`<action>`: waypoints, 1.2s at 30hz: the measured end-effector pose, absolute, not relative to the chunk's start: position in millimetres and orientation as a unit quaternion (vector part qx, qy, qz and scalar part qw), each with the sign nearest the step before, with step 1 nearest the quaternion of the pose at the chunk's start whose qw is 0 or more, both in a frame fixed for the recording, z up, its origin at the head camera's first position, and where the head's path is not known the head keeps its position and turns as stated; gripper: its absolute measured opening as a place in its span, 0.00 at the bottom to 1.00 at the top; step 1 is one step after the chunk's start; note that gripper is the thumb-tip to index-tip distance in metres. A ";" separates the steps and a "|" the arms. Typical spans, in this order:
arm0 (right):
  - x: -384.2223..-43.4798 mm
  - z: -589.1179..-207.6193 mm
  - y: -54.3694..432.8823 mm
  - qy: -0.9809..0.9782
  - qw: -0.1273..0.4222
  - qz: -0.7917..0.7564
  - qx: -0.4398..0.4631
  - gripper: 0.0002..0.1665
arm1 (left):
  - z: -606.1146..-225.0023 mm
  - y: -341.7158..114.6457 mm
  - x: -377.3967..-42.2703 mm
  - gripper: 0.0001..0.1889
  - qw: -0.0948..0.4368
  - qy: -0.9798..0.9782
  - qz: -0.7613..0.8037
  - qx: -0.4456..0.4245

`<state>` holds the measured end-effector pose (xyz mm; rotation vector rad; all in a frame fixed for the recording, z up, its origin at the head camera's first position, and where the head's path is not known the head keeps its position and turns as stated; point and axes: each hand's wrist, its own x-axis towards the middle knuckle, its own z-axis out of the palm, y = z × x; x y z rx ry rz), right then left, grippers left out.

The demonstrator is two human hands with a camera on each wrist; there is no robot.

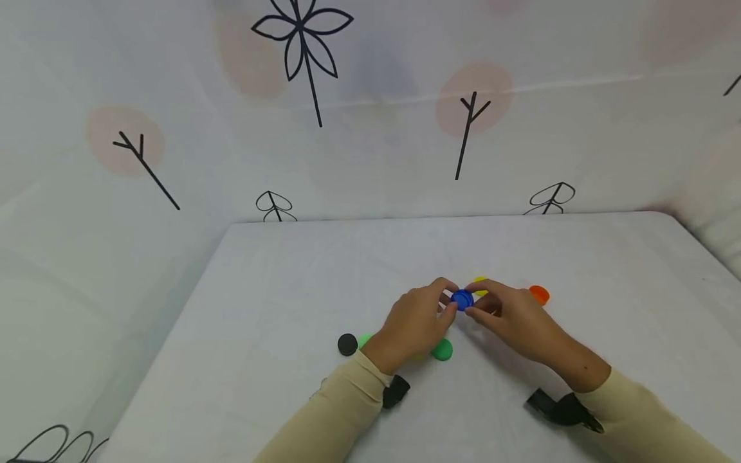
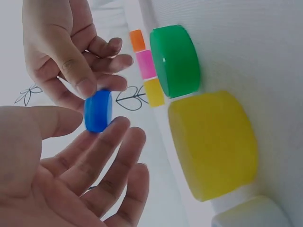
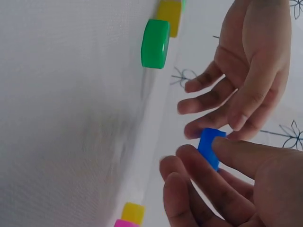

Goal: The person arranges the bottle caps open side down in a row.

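Blue plastic, to judge by its sheen, forms the small round cap (image 1: 462,299) held between the left hand (image 1: 413,321) and the right hand (image 1: 518,321), raised off the white tabletop (image 1: 278,276). Its ringed face shows in the head view. Grip state: each hand applies a narrow pinch with thumb and fingertips, the left hand on the left side of the rim and the right hand on the right side; the force applied cannot be told. The cap is probably light and stiff, with little risk of breakage under finger pressure. Its side wall looks smooth and may slip or spin if pinched at one edge only. Take hold at opposite points of the side wall, leaving both flat faces free. A green cap (image 1: 442,350) and a black cap (image 1: 347,344) lie on the tabletop nearer the person. An orange cap (image 1: 539,295) lies just beyond the right hand, and a yellow cap (image 1: 480,279) is partly hidden behind that hand's fingers.
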<state>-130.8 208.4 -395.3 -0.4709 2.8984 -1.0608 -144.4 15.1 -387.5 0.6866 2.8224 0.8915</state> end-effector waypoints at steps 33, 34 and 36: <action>-127.9 -404.1 210.4 0.869 0.056 -0.474 -0.128 0.16 | -392.8 14.2 -142.6 0.16 0.042 0.931 0.295 0.213; -128.2 -404.6 210.8 0.868 0.059 -0.476 -0.128 0.16 | -392.9 14.1 -142.7 0.15 0.041 0.930 0.296 0.214; -128.9 -405.6 211.4 0.866 0.065 -0.479 -0.129 0.16 | -393.5 13.7 -142.7 0.14 0.043 0.929 0.297 0.217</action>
